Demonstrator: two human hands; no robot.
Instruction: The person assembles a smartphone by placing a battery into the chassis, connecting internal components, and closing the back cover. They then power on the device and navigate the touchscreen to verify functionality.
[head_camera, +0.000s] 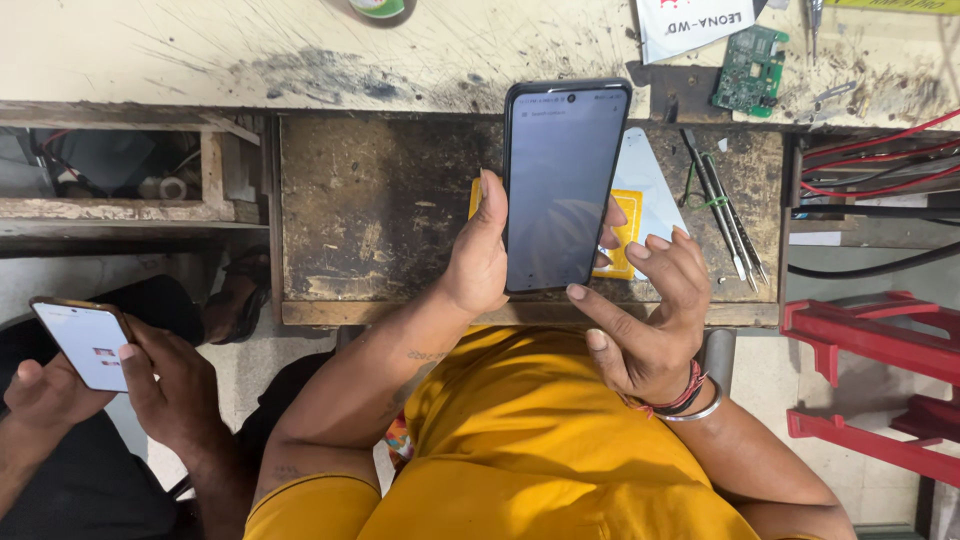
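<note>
My left hand (480, 255) grips a black smartphone (562, 180) upright over a worn pull-out wooden shelf (380, 215), thumb along its left edge. The screen is lit dim grey. My right hand (650, 320) hovers just right of the phone's lower edge, fingers curled and apart, thumb near the bottom corner, holding nothing. It wears bangles and red thread at the wrist. Behind the phone lie a yellow card (625, 235) and a pale blue triangular sheet (650, 180).
Tweezers and thin tools (725, 205) rest on the shelf's right. A green circuit board (750, 70) and a white packet (690, 25) lie on the scratched bench. Another person's hands hold a lit phone (85, 342) at lower left. Red racks (880, 350) and cables (875, 165) stand right.
</note>
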